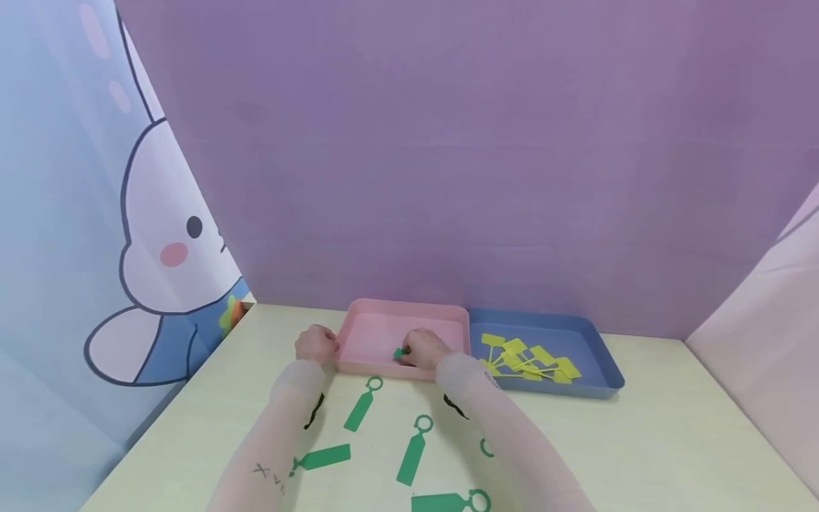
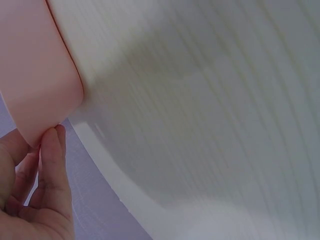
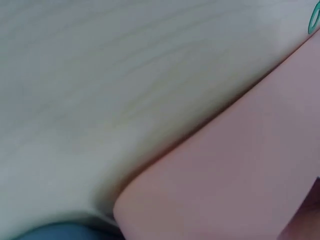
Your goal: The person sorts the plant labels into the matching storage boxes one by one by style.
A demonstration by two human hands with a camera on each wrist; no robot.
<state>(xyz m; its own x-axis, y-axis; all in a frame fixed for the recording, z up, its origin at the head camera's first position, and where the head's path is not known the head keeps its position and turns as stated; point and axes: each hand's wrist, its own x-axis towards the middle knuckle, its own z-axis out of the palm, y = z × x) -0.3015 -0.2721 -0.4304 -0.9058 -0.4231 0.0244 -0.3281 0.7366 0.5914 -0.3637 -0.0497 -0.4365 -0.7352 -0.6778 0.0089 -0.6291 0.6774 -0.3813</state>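
My left hand (image 1: 316, 345) is at the left edge of the pink tray (image 1: 377, 333). In the left wrist view its thumb and fingers pinch the tray's rim (image 2: 42, 117). Over the front part of the same tray, my right hand (image 1: 424, 347) pinches a green tag (image 1: 399, 353); most of the tag is hidden by the hand. Several flat green tags with ring ends lie on the table, among them one tag (image 1: 360, 411) before the tray and another (image 1: 411, 455) nearer me. In the right wrist view only a sliver of that hand shows behind the tray wall (image 3: 225, 175).
A blue tray (image 1: 585, 355) adjoins the pink one on the right and holds a pile of yellow tags (image 1: 512, 359). Behind both trays rises a purple backdrop (image 1: 409, 178). A curtain with a cartoon rabbit (image 1: 166, 227) hangs at the left of the pale wooden table (image 1: 672, 427).
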